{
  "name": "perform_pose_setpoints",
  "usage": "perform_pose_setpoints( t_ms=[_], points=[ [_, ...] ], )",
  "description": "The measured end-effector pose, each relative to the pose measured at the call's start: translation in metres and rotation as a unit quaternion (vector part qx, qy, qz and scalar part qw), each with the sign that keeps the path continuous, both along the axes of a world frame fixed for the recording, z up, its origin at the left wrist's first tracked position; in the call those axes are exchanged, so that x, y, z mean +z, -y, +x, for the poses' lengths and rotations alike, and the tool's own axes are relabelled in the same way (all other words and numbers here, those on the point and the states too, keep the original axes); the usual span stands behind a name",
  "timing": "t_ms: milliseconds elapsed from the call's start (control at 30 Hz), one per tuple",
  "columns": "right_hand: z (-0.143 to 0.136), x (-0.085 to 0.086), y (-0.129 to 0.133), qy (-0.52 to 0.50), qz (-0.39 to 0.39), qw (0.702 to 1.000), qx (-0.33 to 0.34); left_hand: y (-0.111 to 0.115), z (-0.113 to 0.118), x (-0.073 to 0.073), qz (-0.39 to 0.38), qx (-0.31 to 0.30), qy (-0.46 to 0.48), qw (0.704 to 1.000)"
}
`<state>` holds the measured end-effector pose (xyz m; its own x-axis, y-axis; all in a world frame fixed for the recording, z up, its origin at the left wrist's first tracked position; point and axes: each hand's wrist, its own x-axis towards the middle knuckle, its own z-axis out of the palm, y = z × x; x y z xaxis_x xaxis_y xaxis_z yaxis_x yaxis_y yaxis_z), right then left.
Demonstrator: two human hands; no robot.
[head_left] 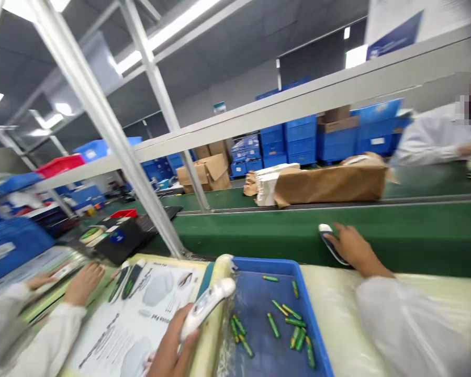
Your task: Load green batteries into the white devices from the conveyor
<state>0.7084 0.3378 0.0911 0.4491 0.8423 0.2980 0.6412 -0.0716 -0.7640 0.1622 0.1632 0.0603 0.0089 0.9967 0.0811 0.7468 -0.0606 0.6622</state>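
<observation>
So, the left hand's point(170, 346) grip is closed round a slim, glossy white device point(208, 306) at seven o'clock, low on its body, probably to keep the rounded head clear. At four, the right hand point(355, 252) touches a white-tipped dark device point(331, 246) on the smooth green belt point(239, 230); can't tell if it's gripping. The blue plastic tray point(265, 261), around five, likely has that raised rim to stop the green batteries point(273, 325) rolling off.
</observation>
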Motion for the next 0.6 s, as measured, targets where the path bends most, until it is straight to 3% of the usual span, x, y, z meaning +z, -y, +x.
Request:
perform_pose_setpoints(
  t_ms=[67,133,200,233,300,367,400,500,567,600],
  points=[
    [-0.035,0.028,0.015,0.059,0.045,0.991,0.113,-0.006,0.026,0.023,0.014,-0.049,0.006,0.999],
    [-0.093,0.049,0.045,0.095,0.072,0.943,0.310,-0.014,0.042,0.043,0.029,-0.082,0.003,0.996],
    [-0.160,0.054,0.082,0.169,0.092,0.885,0.424,-0.020,0.047,0.057,0.053,-0.113,-0.013,0.992],
    [-0.189,0.052,0.097,0.209,0.083,0.867,0.445,-0.022,0.046,0.060,0.069,-0.133,-0.026,0.988],
    [-0.231,0.047,0.116,0.272,0.019,0.853,0.446,-0.028,0.036,0.063,0.093,-0.170,-0.048,0.980],
    [-0.244,0.047,0.119,0.299,-0.032,0.848,0.436,-0.038,0.015,0.062,0.100,-0.175,-0.075,0.977],
    [-0.242,0.050,0.116,0.299,-0.046,0.852,0.428,-0.046,0.002,0.060,0.102,-0.147,-0.096,0.979],
    [-0.223,0.061,0.102,0.222,-0.034,0.909,0.351,-0.084,-0.049,0.054,0.116,0.040,-0.172,0.977],
    [-0.216,0.062,0.095,0.138,-0.019,0.958,0.251,-0.114,-0.084,0.049,0.107,0.172,-0.188,0.961],
    [-0.217,0.059,0.094,0.121,-0.024,0.968,0.219,-0.128,-0.101,0.046,0.096,0.231,-0.193,0.949]
  ],
)
